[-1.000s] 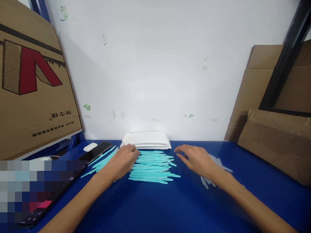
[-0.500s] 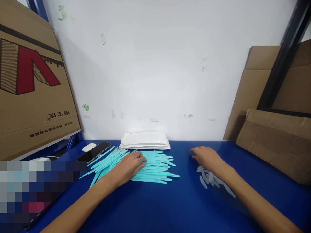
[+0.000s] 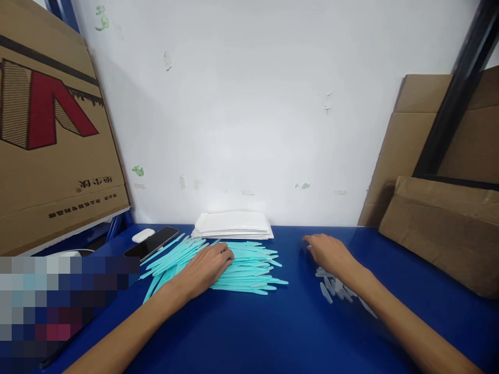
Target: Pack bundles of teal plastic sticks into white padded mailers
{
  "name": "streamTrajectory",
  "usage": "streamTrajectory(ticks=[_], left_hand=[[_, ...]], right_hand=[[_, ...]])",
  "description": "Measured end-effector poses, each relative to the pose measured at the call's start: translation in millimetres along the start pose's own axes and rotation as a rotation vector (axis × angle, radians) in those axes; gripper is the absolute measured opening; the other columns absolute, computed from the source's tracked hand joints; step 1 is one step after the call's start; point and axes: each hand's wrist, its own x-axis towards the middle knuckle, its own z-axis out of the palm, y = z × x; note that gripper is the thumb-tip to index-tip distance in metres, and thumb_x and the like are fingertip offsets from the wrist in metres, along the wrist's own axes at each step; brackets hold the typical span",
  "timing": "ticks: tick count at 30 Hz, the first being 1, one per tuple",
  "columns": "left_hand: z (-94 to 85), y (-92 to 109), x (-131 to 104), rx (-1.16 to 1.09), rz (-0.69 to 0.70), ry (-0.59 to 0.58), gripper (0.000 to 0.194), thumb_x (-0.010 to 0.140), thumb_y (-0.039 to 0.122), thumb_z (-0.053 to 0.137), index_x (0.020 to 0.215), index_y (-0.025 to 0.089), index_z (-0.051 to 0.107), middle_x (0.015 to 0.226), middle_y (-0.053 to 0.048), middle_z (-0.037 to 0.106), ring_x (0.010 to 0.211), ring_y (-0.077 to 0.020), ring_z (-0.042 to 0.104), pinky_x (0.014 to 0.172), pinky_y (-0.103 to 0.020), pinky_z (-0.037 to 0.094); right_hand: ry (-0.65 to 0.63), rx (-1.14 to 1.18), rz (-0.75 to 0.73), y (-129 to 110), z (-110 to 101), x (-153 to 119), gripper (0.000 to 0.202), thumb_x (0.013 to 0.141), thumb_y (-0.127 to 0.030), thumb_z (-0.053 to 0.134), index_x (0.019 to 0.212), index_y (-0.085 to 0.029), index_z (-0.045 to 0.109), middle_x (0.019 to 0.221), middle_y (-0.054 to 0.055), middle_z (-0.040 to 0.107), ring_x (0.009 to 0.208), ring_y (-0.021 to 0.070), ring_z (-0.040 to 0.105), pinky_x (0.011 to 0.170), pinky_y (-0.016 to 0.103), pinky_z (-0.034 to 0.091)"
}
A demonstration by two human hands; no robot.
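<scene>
My left hand (image 3: pixel 212 265) rests on a spread pile of thin turquoise sticks (image 3: pixel 249 267) with tapered ends. Its fingers are bent down over the sticks, and their tips are partly hidden. To the right, my right hand (image 3: pixel 325 250) is held low over the blue table, fingers stretched out to the left and apart from the thumb, with nothing visible in it. Several small translucent, elongated pieces (image 3: pixel 339 288) lie just below that hand, some of them hidden by the forearm.
Behind the sticks, a stack of flat white packets (image 3: pixel 233 224) lies against the white wall (image 3: pixel 249 114). A phone (image 3: pixel 158 243) and a small white case (image 3: pixel 143 236) are at the left. Cardboard boxes stand at left (image 3: pixel 78 161) and right (image 3: pixel 440 234) on the blue table (image 3: pixel 249 332).
My right hand has shifted slightly to the left, its fingers a little straighter. My left hand stays on the turquoise sticks almost unmoved.
</scene>
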Motion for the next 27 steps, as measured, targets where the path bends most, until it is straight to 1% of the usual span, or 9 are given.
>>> streamTrajectory(ticks=[3,7,11,13,18,20,22,24,27], left_hand=[[1.1,0,0,-0.002,-0.009,-0.001,0.035,0.106,0.03,0.03,0.101,0.018,0.062,0.099,-0.009,0.061,0.086,-0.0212,0.059,0.074,-0.033,0.043],[2.7,0,-1,-0.059,-0.031,0.044,0.03,0.106,0.029,0.029,0.107,0.02,0.058,0.099,-0.008,0.061,0.089,-0.022,0.057,0.077,-0.034,0.044],[0.4,2,-1,-0.082,-0.071,0.047,0.029,0.106,0.029,0.029,0.107,0.02,0.056,0.095,-0.008,0.06,0.088,-0.0232,0.055,0.077,-0.035,0.043],[-1.3,2,-1,-0.085,-0.078,0.043,0.029,0.106,0.029,0.029,0.109,0.02,0.057,0.097,-0.008,0.06,0.091,-0.0238,0.055,0.079,-0.036,0.043],[-1.3,1,0,-0.073,-0.056,0.054,0.03,0.106,0.03,0.029,0.113,0.021,0.057,0.099,-0.008,0.061,0.092,-0.0241,0.055,0.082,-0.037,0.042],[-1.1,1,0,-0.057,-0.058,0.06,0.03,0.106,0.029,0.029,0.112,0.021,0.057,0.098,-0.008,0.061,0.089,-0.0235,0.054,0.08,-0.037,0.042],[-2.1,1,0,-0.042,-0.063,0.063,0.029,0.106,0.028,0.03,0.111,0.021,0.057,0.097,-0.007,0.061,0.087,-0.0232,0.053,0.079,-0.036,0.041],[-4.4,3,1,-0.039,-0.065,0.065,0.028,0.106,0.026,0.03,0.111,0.02,0.057,0.097,-0.007,0.061,0.087,-0.023,0.053,0.078,-0.036,0.041],[-8.8,5,1,-0.047,-0.067,0.065,0.027,0.105,0.024,0.032,0.11,0.019,0.057,0.097,-0.007,0.062,0.088,-0.023,0.053,0.077,-0.035,0.04]], right_hand=[[-0.023,-0.022,0.017,2,2,0,0.037,0.086,-0.001,0.048,0.112,-0.015,0.071,0.095,0.016,0.074,0.086,0.0278,0.071,0.065,0.029,0.041],[-0.032,-0.049,-0.001,0,2,1,0.032,0.083,0.002,0.048,0.098,-0.014,0.072,0.09,0.015,0.073,0.081,0.0274,0.07,0.058,0.029,0.035],[-0.013,-0.057,-0.033,-7,-3,1,0.027,0.088,-0.002,0.048,0.095,-0.015,0.071,0.091,0.015,0.073,0.082,0.0279,0.07,0.055,0.029,0.03],[-0.008,-0.056,-0.049,-10,-6,0,0.024,0.091,-0.006,0.048,0.089,-0.015,0.07,0.087,0.014,0.072,0.079,0.0265,0.07,0.055,0.029,0.028],[0.011,-0.045,-0.08,-18,-10,-2,0.021,0.094,-0.01,0.052,0.079,-0.015,0.066,0.081,0.012,0.071,0.073,0.0232,0.068,0.055,0.028,0.028],[0.03,-0.034,-0.101,-21,-11,-3,0.02,0.096,-0.013,0.051,0.082,-0.014,0.065,0.084,0.013,0.071,0.075,0.0234,0.068,0.056,0.028,0.029],[0.053,-0.02,-0.116,-24,-13,-6,0.019,0.1,-0.017,0.046,0.093,-0.014,0.064,0.086,0.013,0.071,0.075,0.0231,0.068,0.056,0.028,0.03],[0.075,-0.009,-0.123,-26,-16,-8,0.021,0.103,-0.023,0.041,0.105,-0.015,0.06,0.083,0.011,0.071,0.07,0.0223,0.067,0.055,0.028,0.03],[0.156,0.145,-0.173,-31,-21,-10,0.024,0.106,-0.03,0.037,0.111,-0.019,0.057,0.077,0.005,0.071,0.064,0.0209,0.065,0.054,0.027,0.033]])
